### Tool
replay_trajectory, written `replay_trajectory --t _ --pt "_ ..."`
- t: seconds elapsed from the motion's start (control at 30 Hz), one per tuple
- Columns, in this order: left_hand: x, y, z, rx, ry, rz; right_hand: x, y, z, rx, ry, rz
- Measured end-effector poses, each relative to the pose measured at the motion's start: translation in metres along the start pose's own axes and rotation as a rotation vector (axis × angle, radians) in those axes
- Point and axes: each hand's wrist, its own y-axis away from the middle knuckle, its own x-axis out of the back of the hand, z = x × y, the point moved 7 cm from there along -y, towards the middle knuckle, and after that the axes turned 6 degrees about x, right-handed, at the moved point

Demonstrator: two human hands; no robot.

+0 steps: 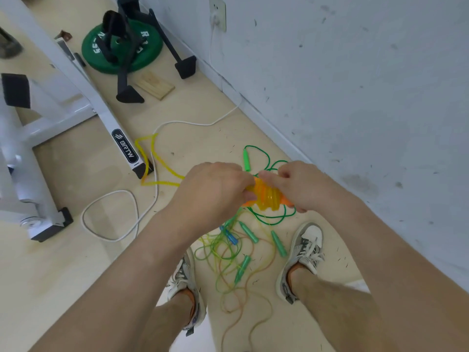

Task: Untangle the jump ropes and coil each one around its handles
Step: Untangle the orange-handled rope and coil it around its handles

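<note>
Left hand (210, 189) and right hand (294, 185) grip rope-wound orange handles (286, 201), hiding their ends.

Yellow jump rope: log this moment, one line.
yellow rope: partly wound on orange handles, tail on floor | left hand: grips handles | right hand: grips handles | green ropes: tangled

orange handles (286, 201): only the ends show; the middle lies under the yellow rope coil (266, 196) and both hands
left hand (213, 191): fingers hidden behind the back of the hand
right hand (299, 189): fingertips tucked under; contact with the rope hidden
yellow rope tail (162, 184): passes behind the left hand; its join to the coil is hidden
rope pile (228, 255) on the floor (76, 275): strands overlap; which strand serves which handle cannot be told
thin strand (222, 339): cut off by the bottom edge
white frame (50, 118): cut off by the left and top edges
green weight plate (149, 54): lettering partly covered by the black stand (127, 29)
dark object (9, 47): blurred, cut off at the left edge, identity unclear
</note>
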Motion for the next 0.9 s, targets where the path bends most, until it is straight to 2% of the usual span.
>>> replay_trajectory --t 0.1,0.17,0.23,0.27,0.43,0.5,0.53,0.6,0.67,0.7,0.73,0.8,0.83,0.9 --pt "0.002 0.003 -0.012 -0.009 0.249 0.035 -0.018 0.009 -0.015 0.081 -0.090 -0.208" --pt "-0.006 0.002 -0.030 0.166 0.472 -0.033 -0.021 0.016 -0.028 0.145 -0.125 -0.291" --pt "-0.018 0.004 -0.042 0.357 0.703 -0.154 -0.021 0.023 -0.038 0.197 -0.218 -0.370" --pt "-0.024 0.005 -0.045 0.393 0.797 -0.217 -0.019 0.025 -0.040 0.217 -0.276 -0.386" --pt "-0.057 0.023 -0.032 0.322 1.084 -0.748 -0.019 0.029 -0.044 0.318 -0.406 -0.466" --pt "-0.059 0.027 -0.024 0.337 1.230 -0.823 -0.012 0.032 -0.047 0.353 -0.432 -0.427" --pt "-0.061 0.026 -0.022 0.363 1.288 -0.817 -0.005 0.030 -0.047 0.356 -0.447 -0.342" --pt "-0.059 0.019 -0.022 0.408 1.342 -0.690 0.015 0.019 -0.037 0.307 -0.585 -0.032" --pt "-0.045 0.009 -0.025 0.451 1.214 -0.406 0.025 0.011 -0.018 0.178 -0.851 0.266" --pt "-0.035 0.006 -0.029 0.469 1.028 -0.242 0.022 0.008 -0.012 0.093 -0.948 0.319" --pt "-0.026 0.004 -0.031 0.485 0.769 -0.105 0.012 0.006 -0.009 0.017 -1.011 0.290" --pt "-0.013 0.003 -0.018 0.468 0.235 0.014 -0.015 0.007 -0.018 -0.042 -1.101 0.113" --pt "-0.013 0.001 -0.009 0.448 0.103 0.027 -0.025 0.010 -0.025 -0.034 -1.131 0.067" --pt "-0.017 0.000 0.002 0.406 0.123 0.011 -0.028 0.010 -0.027 -0.061 -1.162 0.156"
